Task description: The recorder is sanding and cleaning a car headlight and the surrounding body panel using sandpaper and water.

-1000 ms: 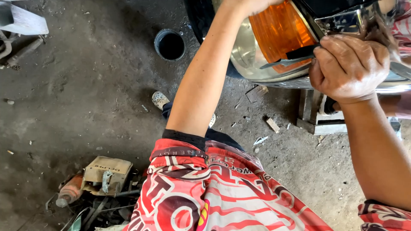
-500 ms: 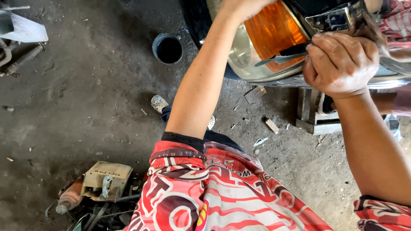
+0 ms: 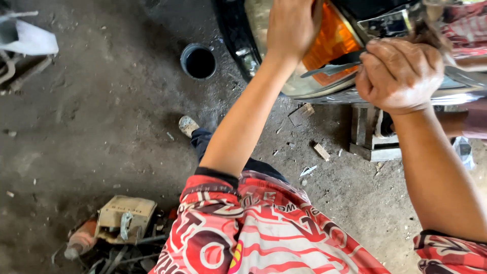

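Across the upper right of the frame we see a motorcycle's chromed body (image 3: pixel 324 94), raised off the dirt floor (image 3: pixel 101 132) on a metal stand (image 3: pixel 373 139), which puts the lamp within reach of both arms. Set into that chrome is the orange turn-signal lens (image 3: pixel 332 43). Our left hand (image 3: pixel 291 25) is cupped and pressed over the lens's upper edge, apparently to steady it. Our right hand (image 3: pixel 401 76) is closed in a fist around a screwdriver (image 3: pixel 332 68), its flat blade lying across the lens's lower edge, likely so the tip can work at the seam. Further left, a dark round can (image 3: pixel 199 61) stands open on the floor. At lower left lies a boxy tan part (image 3: pixel 124 218) amid scattered tools.
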